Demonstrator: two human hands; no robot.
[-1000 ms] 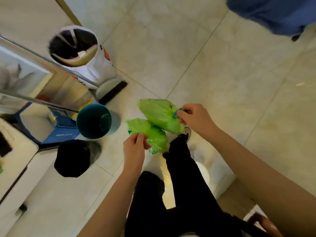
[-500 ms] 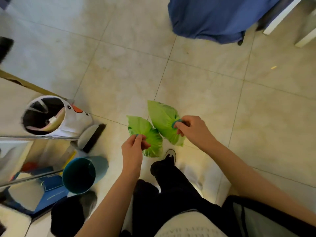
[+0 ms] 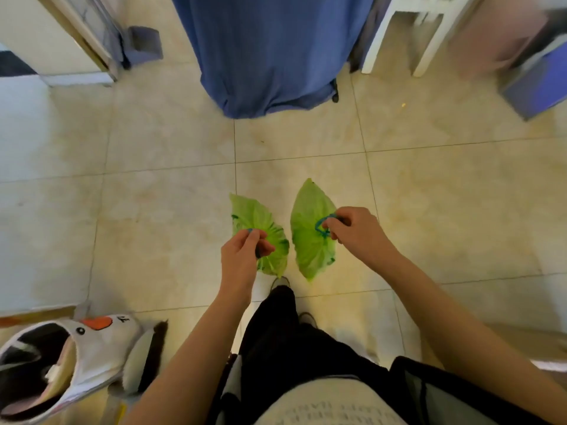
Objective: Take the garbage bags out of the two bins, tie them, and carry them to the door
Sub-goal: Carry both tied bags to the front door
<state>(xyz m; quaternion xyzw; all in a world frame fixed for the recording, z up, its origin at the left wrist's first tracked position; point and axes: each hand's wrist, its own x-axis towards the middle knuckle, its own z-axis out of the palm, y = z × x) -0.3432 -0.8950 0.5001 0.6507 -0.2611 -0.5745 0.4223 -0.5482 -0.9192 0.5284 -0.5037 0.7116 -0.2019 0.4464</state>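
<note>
Two small green garbage bags hang in front of me above the tiled floor. My left hand [image 3: 242, 253] pinches the blue drawstring of the left green bag [image 3: 260, 237]. My right hand [image 3: 356, 234] grips the blue drawstring loop of the right green bag [image 3: 310, 237]. Both bags are gathered shut at the top and hang a little apart. The white penguin-patterned bin [image 3: 92, 348] lies at the lower left, its dark inside showing no bag.
A blue cloth [image 3: 270, 50] hangs to the floor straight ahead. A white stool [image 3: 408, 32] stands at the upper right, a blue box [image 3: 534, 84] beyond it. A door frame [image 3: 82, 41] is at the upper left. My legs in black trousers [image 3: 285, 332] are below.
My view has turned away from the bins toward the blue cloth. The teal and black bins have left the view. The two bags now hang apart instead of overlapping.
</note>
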